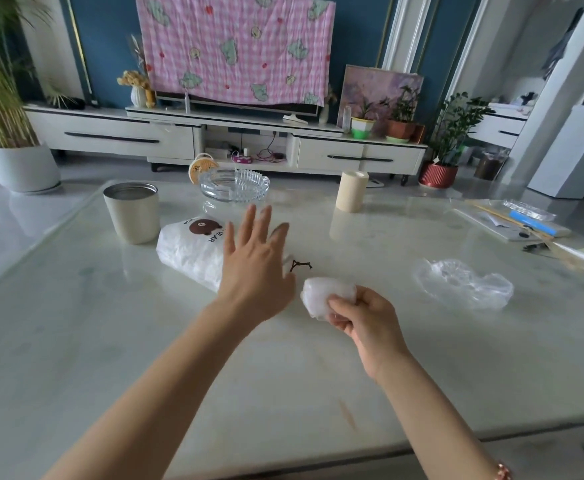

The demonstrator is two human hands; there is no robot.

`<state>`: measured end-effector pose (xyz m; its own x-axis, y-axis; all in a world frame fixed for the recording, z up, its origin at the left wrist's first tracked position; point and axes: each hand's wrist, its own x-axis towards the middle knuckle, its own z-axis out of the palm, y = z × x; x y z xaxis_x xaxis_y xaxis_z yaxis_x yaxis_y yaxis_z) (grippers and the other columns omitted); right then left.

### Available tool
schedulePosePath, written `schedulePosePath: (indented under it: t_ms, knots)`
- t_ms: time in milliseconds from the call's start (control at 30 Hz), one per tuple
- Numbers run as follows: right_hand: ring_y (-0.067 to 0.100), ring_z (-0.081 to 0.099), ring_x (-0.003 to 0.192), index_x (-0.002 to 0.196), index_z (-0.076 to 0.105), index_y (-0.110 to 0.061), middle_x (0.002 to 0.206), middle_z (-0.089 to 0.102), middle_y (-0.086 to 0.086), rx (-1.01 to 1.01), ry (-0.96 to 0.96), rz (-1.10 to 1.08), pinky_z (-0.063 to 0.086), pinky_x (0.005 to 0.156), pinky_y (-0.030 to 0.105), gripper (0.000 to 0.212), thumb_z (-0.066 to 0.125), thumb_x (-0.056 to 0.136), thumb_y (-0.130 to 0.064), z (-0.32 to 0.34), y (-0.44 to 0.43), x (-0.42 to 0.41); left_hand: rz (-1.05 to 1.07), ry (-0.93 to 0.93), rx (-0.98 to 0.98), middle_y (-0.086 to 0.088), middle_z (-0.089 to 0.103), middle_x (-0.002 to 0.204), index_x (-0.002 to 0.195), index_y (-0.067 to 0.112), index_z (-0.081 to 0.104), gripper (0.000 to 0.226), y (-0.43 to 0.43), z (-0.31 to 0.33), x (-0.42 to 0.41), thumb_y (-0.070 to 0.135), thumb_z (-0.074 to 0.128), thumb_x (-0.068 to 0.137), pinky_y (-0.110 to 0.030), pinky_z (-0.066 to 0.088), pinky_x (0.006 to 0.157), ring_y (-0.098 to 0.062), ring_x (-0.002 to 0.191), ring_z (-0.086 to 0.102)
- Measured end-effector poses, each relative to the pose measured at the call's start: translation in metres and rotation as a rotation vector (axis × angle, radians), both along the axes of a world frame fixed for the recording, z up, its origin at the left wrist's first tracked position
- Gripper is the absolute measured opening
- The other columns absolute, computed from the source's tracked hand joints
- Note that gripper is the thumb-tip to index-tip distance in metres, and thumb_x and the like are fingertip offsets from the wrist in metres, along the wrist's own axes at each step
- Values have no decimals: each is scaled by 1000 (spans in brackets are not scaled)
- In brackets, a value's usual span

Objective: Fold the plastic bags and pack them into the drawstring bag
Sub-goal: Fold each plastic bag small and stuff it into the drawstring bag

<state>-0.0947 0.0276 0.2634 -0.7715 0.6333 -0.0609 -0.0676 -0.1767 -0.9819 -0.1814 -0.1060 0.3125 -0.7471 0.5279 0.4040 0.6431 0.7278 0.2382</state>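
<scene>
A white drawstring bag with a brown bear print lies on the marble table, its dark cord trailing to the right. My left hand hovers over the bag's right end with fingers spread and straight, holding nothing. My right hand pinches a folded clear plastic bag just right of the cord, slightly above the tabletop. A second plastic bag, loose and crumpled, lies farther right on the table.
A beige metal cup stands left of the drawstring bag. Behind it sit a glass ashtray and a beige tape roll. Papers, a blue strip and chopsticks lie at the far right.
</scene>
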Motion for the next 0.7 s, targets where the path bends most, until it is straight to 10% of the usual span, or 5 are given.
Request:
schedulePosePath:
  t_ms: [167, 400, 701]
  knots:
    - [8, 52, 59, 77, 60, -12, 68, 59, -1, 263, -63, 82, 44, 52, 14, 21, 69, 76, 7, -11, 2, 0, 69, -124, -147, -6, -15, 157, 150, 17, 6, 65, -9, -39, -11, 36, 39, 97, -47, -8, 113, -25, 143, -17]
    - [-3, 52, 59, 64, 54, -28, 61, 57, -12, 810, 36, 131, 41, 60, 13, 35, 69, 77, 1, -27, -2, -20, -12, -69, 189, -2, 18, 156, 141, 21, 40, 44, -7, -55, -24, 33, 26, 102, -38, -5, 115, -20, 146, 2]
    - [20, 46, 115, 77, 62, -8, 124, 54, 11, 1146, 217, -131, 37, 94, 29, 6, 58, 73, -5, -21, 2, -53, -251, -201, 526, 15, 41, 129, 128, 10, 56, 36, 5, -47, 1, 20, 35, 100, -29, 14, 114, -2, 131, 21]
